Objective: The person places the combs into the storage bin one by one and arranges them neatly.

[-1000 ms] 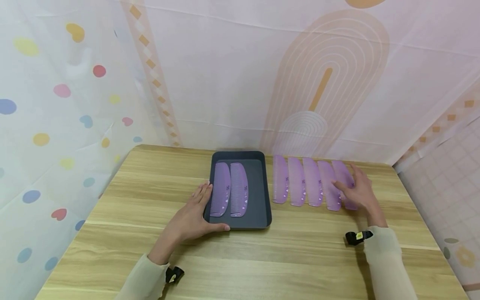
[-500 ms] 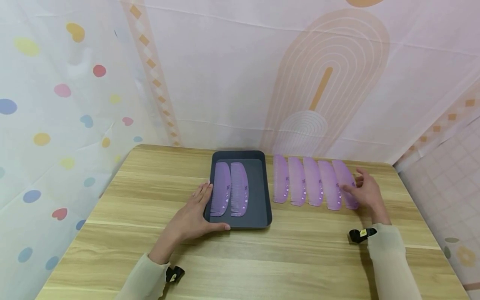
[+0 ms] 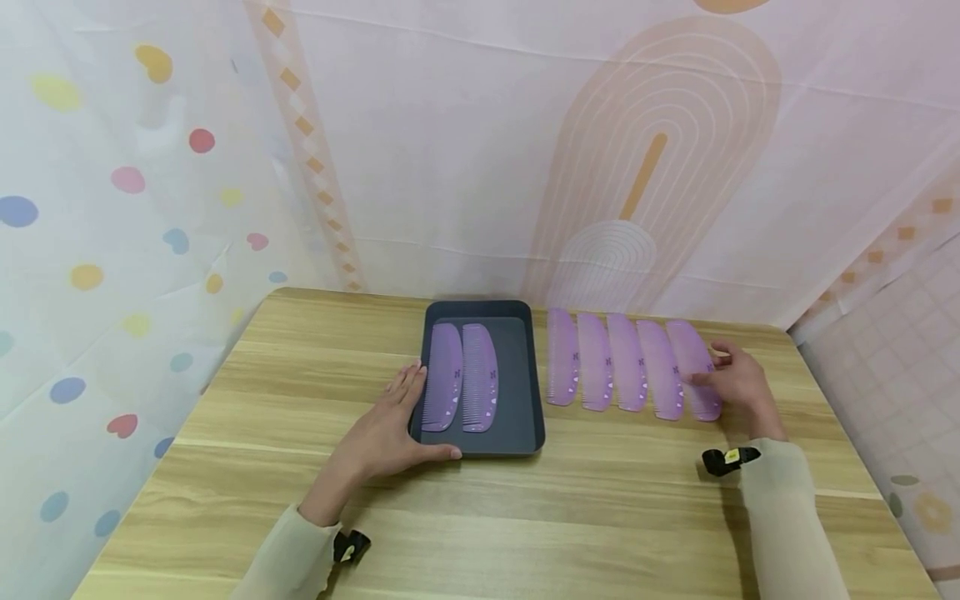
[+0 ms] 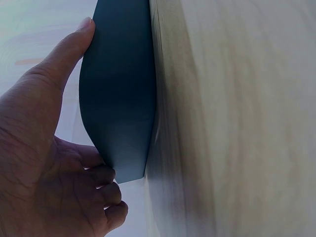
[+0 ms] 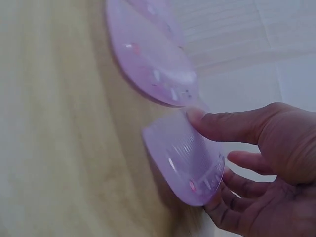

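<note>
Two purple combs [image 3: 480,379] lie in the dark tray [image 3: 521,383] at the bench's [image 3: 562,533] far edge; left fingers [image 3: 411,390] spread around its near-left corner, right fingers [image 5: 247,187] pinch the rightmost comb [image 3: 686,346].

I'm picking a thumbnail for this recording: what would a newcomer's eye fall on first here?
Probably the five purple combs standing out in a row on the wood-grain table, where the right grip pinches the rightmost comb. Next, the dark grey tray left of that row, with two more combs lying inside. Behind the table, the large beige arch print also catches the eye.
</note>
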Tool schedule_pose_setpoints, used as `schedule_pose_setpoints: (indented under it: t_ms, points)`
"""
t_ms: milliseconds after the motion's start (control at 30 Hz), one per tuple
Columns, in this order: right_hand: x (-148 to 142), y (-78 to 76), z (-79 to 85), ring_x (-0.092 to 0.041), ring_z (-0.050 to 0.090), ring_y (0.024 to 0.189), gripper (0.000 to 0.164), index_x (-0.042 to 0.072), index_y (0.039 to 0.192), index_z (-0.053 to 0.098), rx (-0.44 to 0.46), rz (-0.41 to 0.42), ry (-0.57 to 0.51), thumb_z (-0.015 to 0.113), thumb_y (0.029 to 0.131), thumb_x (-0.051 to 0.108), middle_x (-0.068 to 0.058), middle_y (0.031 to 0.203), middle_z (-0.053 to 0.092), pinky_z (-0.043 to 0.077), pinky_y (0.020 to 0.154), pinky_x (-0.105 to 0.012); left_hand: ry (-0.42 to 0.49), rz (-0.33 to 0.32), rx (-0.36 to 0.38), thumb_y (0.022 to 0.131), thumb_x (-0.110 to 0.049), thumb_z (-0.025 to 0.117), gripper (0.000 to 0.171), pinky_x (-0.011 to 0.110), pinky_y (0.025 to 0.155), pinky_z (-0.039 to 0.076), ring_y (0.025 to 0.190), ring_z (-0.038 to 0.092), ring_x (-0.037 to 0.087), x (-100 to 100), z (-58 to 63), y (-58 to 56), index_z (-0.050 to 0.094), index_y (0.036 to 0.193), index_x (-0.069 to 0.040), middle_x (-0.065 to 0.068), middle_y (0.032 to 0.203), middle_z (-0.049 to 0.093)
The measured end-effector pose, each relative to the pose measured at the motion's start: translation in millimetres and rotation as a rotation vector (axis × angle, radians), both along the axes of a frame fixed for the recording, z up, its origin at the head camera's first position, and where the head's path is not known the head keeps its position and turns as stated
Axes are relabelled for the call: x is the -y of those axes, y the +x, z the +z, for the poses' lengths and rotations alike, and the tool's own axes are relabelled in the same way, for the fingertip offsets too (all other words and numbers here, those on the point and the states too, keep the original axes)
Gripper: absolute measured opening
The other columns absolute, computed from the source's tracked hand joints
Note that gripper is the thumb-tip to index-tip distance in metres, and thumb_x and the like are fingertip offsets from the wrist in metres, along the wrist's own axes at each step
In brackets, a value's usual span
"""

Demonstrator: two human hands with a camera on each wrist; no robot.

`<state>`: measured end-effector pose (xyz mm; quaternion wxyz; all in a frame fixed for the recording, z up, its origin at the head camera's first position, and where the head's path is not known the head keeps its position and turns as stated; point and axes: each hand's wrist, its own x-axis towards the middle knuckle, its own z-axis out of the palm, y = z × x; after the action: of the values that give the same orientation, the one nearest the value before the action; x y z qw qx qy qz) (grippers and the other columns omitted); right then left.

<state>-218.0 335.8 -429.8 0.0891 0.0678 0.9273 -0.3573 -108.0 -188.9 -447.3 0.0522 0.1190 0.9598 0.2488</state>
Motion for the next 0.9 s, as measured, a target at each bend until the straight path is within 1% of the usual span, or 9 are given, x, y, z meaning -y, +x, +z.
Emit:
schedule_pose_setpoints:
  t_ms: [67, 167, 233, 333, 433, 600, 667, 800, 900]
  points:
    - [-3.5, 0.0, -0.3, -0.043, 0.061, 0.113, 0.082, -0.011, 0.155, 0.030, 0.000, 0.014, -0.027, 0.074, 0.092, 0.017, -0.040, 0.139, 0.049, 0.060, 0.087, -0.038, 0.001, -0.001, -0.002, 0.066, -0.086, 0.072, 0.140, 0.057, 0.126, 0.027, 0.161, 0.011, 0.034, -0.3, 0.3, 0.0, 0.015, 0.165, -0.004, 0.014, 0.174, 0.009]
    - [-9.2, -1.0, -2.8, -0.020, 0.062, 0.097, 0.073, -0.012, 0.151, 0.037, -0.006, 0.022, -0.062, 0.072, 0.092, 0.014, -0.037, 0.133, 0.055, 0.054, 0.073, -0.020, 0.004, -0.001, -0.003, 0.067, -0.086, 0.072, 0.140, 0.057, 0.126, 0.027, 0.161, 0.011, 0.034, -0.5, 0.6, 0.2, 0.015, 0.165, -0.004, 0.014, 0.174, 0.009]
    - [-11.7, -1.9, -3.9, -0.008, 0.059, 0.090, 0.068, -0.013, 0.149, 0.040, -0.007, 0.020, -0.084, 0.070, 0.093, 0.012, -0.036, 0.131, 0.057, 0.053, 0.070, -0.017, 0.005, -0.001, -0.004, 0.067, -0.085, 0.072, 0.140, 0.057, 0.125, 0.027, 0.161, 0.011, 0.034, -0.4, 0.5, 0.3, 0.015, 0.164, -0.004, 0.014, 0.174, 0.009]
    - [-14.3, -3.0, -4.5, 0.002, 0.056, 0.084, 0.064, -0.014, 0.149, 0.039, 0.004, 0.006, -0.128, 0.065, 0.095, 0.009, -0.033, 0.129, 0.058, 0.054, 0.070, -0.016, 0.005, -0.001, -0.006, 0.067, -0.085, 0.072, 0.140, 0.057, 0.126, 0.027, 0.161, 0.011, 0.035, -0.2, 0.0, 0.4, 0.015, 0.164, -0.004, 0.015, 0.174, 0.010]
    - [-15.3, -2.7, -4.2, 0.006, 0.056, 0.082, 0.063, -0.013, 0.151, 0.036, 0.020, -0.002, -0.180, 0.060, 0.098, 0.008, -0.032, 0.132, 0.056, 0.056, 0.072, -0.017, 0.004, 0.000, -0.006, 0.067, -0.085, 0.073, 0.139, 0.057, 0.126, 0.027, 0.161, 0.011, 0.034, -0.1, -0.3, 0.4, 0.015, 0.164, -0.004, 0.014, 0.174, 0.010]
    - [-16.4, -0.6, -2.4, 0.005, 0.060, 0.083, 0.062, -0.011, 0.154, 0.034, 0.037, -0.005, -0.224, 0.056, 0.100, 0.010, -0.033, 0.136, 0.054, 0.057, 0.074, -0.020, 0.006, 0.000, -0.003, 0.067, -0.085, 0.073, 0.139, 0.057, 0.126, 0.027, 0.161, 0.011, 0.034, 0.3, -0.7, 0.4, 0.015, 0.165, -0.004, 0.014, 0.174, 0.009]
    - [-16.8, 0.1, -1.6, 0.004, 0.061, 0.083, 0.062, -0.010, 0.154, 0.035, 0.038, -0.010, -0.231, 0.056, 0.100, 0.011, -0.027, 0.129, 0.060, 0.058, 0.074, -0.021, 0.007, 0.001, -0.002, 0.067, -0.085, 0.073, 0.139, 0.057, 0.125, 0.028, 0.161, 0.011, 0.034, 0.3, -0.9, 0.2, 0.015, 0.165, -0.005, 0.014, 0.174, 0.009]
    - [-18.3, 0.6, -1.0, 0.004, 0.062, 0.083, 0.062, -0.008, 0.155, 0.035, 0.045, -0.024, -0.249, 0.057, 0.100, 0.011, -0.007, 0.113, 0.065, 0.058, 0.074, -0.021, 0.008, 0.001, -0.002, 0.067, -0.086, 0.072, 0.140, 0.057, 0.125, 0.028, 0.161, 0.011, 0.034, 0.2, -1.7, -0.2, 0.015, 0.165, -0.005, 0.013, 0.174, 0.009]
    - [-19.1, 0.7, -0.9, 0.004, 0.062, 0.084, 0.063, -0.008, 0.155, 0.033, 0.045, -0.023, -0.268, 0.056, 0.100, 0.011, -0.005, 0.113, 0.065, 0.059, 0.075, -0.021, 0.006, 0.001, -0.004, 0.067, -0.086, 0.072, 0.140, 0.057, 0.125, 0.028, 0.161, 0.011, 0.034, 0.4, -2.1, -0.3, 0.015, 0.165, -0.004, 0.013, 0.174, 0.008]
